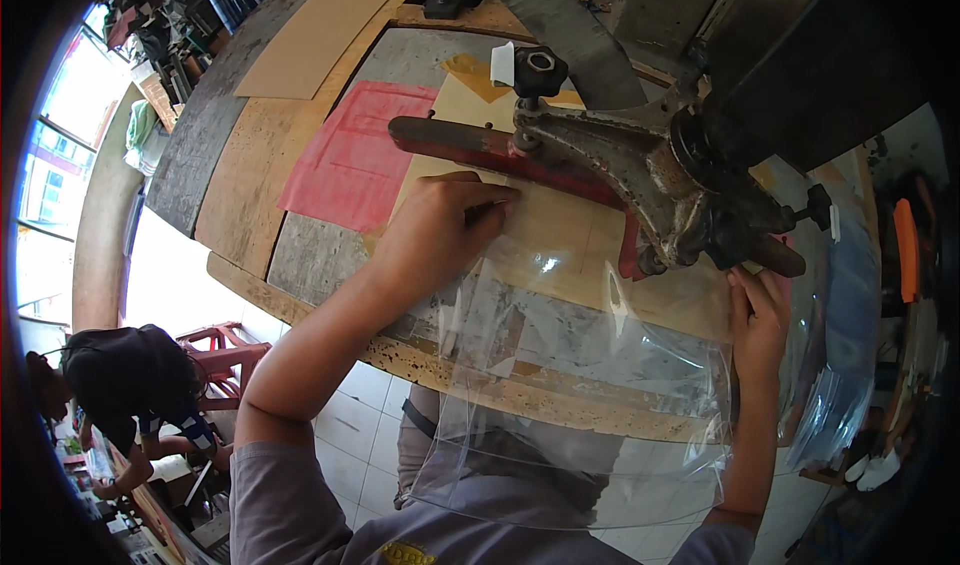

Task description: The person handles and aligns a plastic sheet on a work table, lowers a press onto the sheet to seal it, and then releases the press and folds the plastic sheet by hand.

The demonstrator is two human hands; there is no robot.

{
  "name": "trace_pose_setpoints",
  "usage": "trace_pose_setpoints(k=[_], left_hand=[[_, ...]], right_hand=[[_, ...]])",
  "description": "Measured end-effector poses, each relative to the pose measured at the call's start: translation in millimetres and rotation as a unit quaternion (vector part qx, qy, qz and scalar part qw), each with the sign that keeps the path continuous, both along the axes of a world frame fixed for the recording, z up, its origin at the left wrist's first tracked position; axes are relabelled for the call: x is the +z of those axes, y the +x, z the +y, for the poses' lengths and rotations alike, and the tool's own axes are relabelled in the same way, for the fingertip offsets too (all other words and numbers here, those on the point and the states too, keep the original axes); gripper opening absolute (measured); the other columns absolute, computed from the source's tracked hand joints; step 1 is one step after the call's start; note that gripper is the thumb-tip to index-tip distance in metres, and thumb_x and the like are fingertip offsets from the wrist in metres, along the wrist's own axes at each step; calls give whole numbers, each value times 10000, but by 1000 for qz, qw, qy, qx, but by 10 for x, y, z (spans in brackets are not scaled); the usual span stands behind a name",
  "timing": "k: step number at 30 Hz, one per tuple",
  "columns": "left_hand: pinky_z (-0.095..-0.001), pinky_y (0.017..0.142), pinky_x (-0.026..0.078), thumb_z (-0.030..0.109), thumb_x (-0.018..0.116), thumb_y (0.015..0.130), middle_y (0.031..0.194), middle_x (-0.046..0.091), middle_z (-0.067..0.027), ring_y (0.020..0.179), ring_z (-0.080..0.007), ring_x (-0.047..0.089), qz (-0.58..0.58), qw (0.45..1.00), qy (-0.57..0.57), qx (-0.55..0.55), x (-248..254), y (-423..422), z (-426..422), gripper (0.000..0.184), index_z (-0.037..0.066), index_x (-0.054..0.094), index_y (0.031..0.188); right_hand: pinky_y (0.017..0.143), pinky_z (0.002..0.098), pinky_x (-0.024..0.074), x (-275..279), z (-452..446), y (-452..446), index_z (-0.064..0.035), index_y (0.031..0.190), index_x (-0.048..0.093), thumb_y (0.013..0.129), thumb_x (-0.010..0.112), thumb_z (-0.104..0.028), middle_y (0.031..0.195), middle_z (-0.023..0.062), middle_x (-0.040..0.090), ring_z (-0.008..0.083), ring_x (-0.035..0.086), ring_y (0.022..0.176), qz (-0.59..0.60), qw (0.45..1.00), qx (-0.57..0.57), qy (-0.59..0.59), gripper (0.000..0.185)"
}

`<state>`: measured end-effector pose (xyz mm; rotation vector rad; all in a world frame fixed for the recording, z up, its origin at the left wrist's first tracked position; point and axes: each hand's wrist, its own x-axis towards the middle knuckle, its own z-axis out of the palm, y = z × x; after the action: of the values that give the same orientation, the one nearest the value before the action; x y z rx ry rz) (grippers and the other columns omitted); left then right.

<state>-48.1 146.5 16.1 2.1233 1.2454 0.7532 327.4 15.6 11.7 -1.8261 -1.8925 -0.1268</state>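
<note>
A clear plastic sheet (585, 365) hangs from the work table toward my body, its far edge lying under the bar of a metal press (640, 155). My left hand (445, 220) pinches the sheet's far left corner, thumb against forefinger, just in front of the dark, red-sided press bar (470, 143). At the bar's other end my right hand (760, 320) has its fingers closed on the right edge of the sheet. Below the sheet lies a yellowish board (560, 230). A red sheet (350, 155) with rectangular outlines sits left of my left hand.
Brown cardboard (325, 35) lies on the boards at the upper left. More clear plastic (840, 365) hangs over the table's right side. An orange-handled object (906, 250) is at far right. Another person (130, 385) bends over at lower left, near a red stool (225, 360).
</note>
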Motion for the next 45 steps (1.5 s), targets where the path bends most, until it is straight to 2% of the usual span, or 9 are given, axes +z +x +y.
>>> trace_pose_setpoints(k=[3,6,9,12,15,22,30,42,45], left_hand=[[-354,707,543,63,694,914,855,704,-141,708,-236,678,-6,1000,1,-2,-3,1,-1,226,18,783,1118],[-349,715,546,60,694,914,865,710,-138,731,-236,692,7,1000,2,-1,3,9,2,220,16,784,1109],[-346,728,551,62,696,913,870,715,-135,757,-241,705,0,1000,-4,1,-18,11,8,215,15,784,1104],[-341,742,555,57,697,912,872,719,-128,778,-231,713,-8,1000,3,0,-29,6,4,214,14,784,1103],[-342,736,548,55,694,915,867,718,-127,769,-218,706,0,1000,8,1,-27,2,-3,219,14,781,1112],[-325,676,498,71,702,914,832,669,-93,702,-141,608,-8,1000,-16,12,25,30,-38,242,13,774,1138],[-325,700,507,109,704,939,849,695,-106,711,-148,617,-13,1000,-12,3,41,24,-40,233,5,769,1137],[-323,760,531,116,708,942,896,746,-133,778,-149,664,-15,999,-32,19,64,47,-69,235,-6,765,1134],[-317,759,530,112,709,935,909,745,-131,785,-145,665,8,999,-35,16,81,40,-65,241,-7,763,1138]], right_hand=[[718,355,524,-2,10,-12,-27,1184,757,908,707,47,912,120,675,240,666,789,14,1000,2,7,290],[844,362,533,-7,-18,-2,12,1150,754,953,699,-12,1047,153,724,294,692,983,62,997,-31,-44,206],[702,359,516,-64,12,26,-42,1178,763,911,712,31,904,114,670,247,658,762,34,999,3,12,281],[717,373,527,-11,11,8,-35,1174,762,911,717,20,923,126,681,269,678,787,21,1000,9,4,273],[737,383,543,-27,40,40,-26,1171,759,907,726,5,951,137,699,292,702,831,-29,997,39,56,269],[751,385,570,-25,-9,50,-17,1154,756,895,729,-1,958,137,712,308,717,857,34,999,16,10,261],[742,381,576,-37,10,56,-10,1131,756,903,721,-5,962,135,715,310,720,834,47,997,39,42,231],[753,391,577,-21,-36,54,-6,1126,752,914,713,-18,954,136,713,313,720,855,60,998,11,-9,216],[760,404,575,-84,-5,94,-11,1127,751,919,715,-37,952,137,710,326,714,863,57,997,44,42,212]])
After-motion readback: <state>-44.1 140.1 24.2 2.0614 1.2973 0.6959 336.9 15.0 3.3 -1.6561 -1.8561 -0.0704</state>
